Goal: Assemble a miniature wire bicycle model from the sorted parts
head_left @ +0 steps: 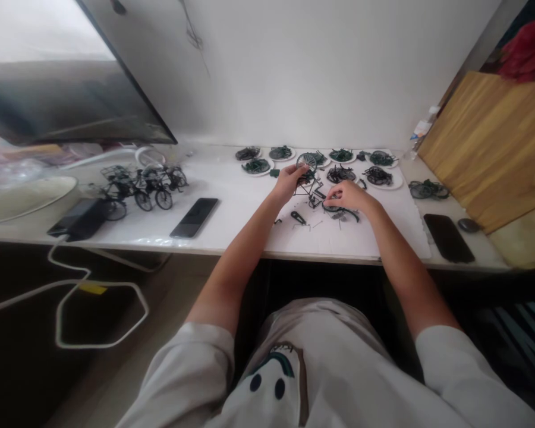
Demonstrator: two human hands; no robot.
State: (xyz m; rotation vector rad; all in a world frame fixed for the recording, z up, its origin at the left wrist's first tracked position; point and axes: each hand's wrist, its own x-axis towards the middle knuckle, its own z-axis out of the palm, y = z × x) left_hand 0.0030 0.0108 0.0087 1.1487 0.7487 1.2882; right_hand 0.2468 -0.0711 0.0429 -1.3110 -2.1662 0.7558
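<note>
A small spoked wheel (308,159) is pinched by the left grip (289,181) over the desk (485,252); farther right, beside dark parts (298,218), whether anything is held by the right grip (349,195) cannot be told.

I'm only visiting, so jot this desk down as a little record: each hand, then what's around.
Left hand: holding a small spoked wheel
Right hand: fingertips down among loose dark parts
Toward the wall: white plates bearing dark parts
Left side: small model bicycles, a phone
Right side: a second phone
</note>
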